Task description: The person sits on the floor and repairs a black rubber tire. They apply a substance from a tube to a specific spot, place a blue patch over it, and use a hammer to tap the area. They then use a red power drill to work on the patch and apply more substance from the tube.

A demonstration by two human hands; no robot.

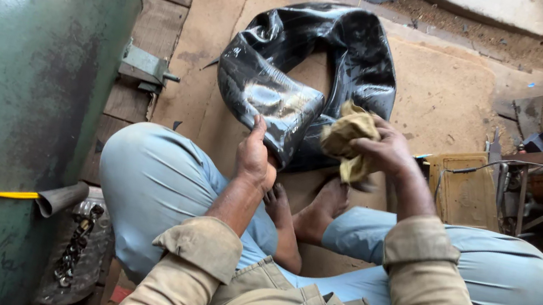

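Note:
A wet, shiny black rubber inner tube (301, 68) lies folded on a brown cardboard sheet (438, 93) in front of my crossed legs. My left hand (254, 157) grips the tube's near fold, thumb on top. My right hand (383, 150) is closed on a crumpled yellowish cloth (348, 140) held against the tube's near edge. My bare feet (309, 215) rest just below the tube, between my knees in light blue trousers.
A big green metal tank (9, 76) fills the left side, with a yellow line and a short pipe stub (59, 197) low on it. A metal bracket (145, 67) sticks out of it. A yellow flat box (462, 190), a cable and cluttered metal parts stand at the right.

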